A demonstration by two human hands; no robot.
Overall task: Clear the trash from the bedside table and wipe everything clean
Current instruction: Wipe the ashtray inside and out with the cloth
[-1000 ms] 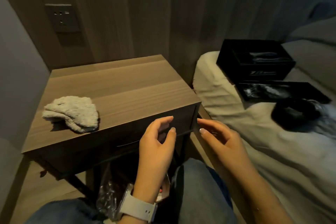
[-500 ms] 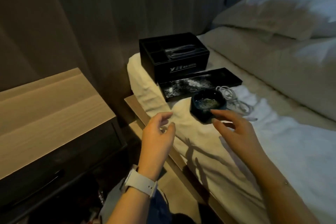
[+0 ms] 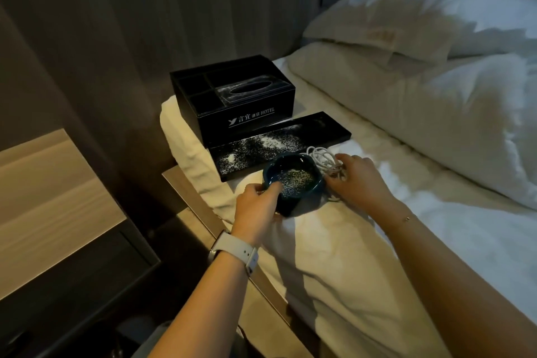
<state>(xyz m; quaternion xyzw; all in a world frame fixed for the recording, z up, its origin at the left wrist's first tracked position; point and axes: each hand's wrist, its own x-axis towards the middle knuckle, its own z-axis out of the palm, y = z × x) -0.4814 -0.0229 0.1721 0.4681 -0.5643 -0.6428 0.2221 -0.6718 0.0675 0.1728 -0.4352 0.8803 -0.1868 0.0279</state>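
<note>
Both hands had reached the round dark-blue ceramic ashtray [image 3: 292,183] near the white-sheeted bed's [image 3: 334,256] left edge, left hand [image 3: 257,203] fingers curled on its rim, right hand [image 3: 356,180] fingers spread over the coiled white cable [image 3: 319,155], speckled black rectangular tray [image 3: 279,142] and black hotel tissue box [image 3: 232,96] just behind, wooden bedside table [image 3: 52,197] at left.

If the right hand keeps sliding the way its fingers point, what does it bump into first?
The right hand points up-left across the bed. Its fingers already lie on the white cable, so probably that bundle first, then the black tray beyond it. The ashtray sits just beside that line, though depth is unclear.
</note>
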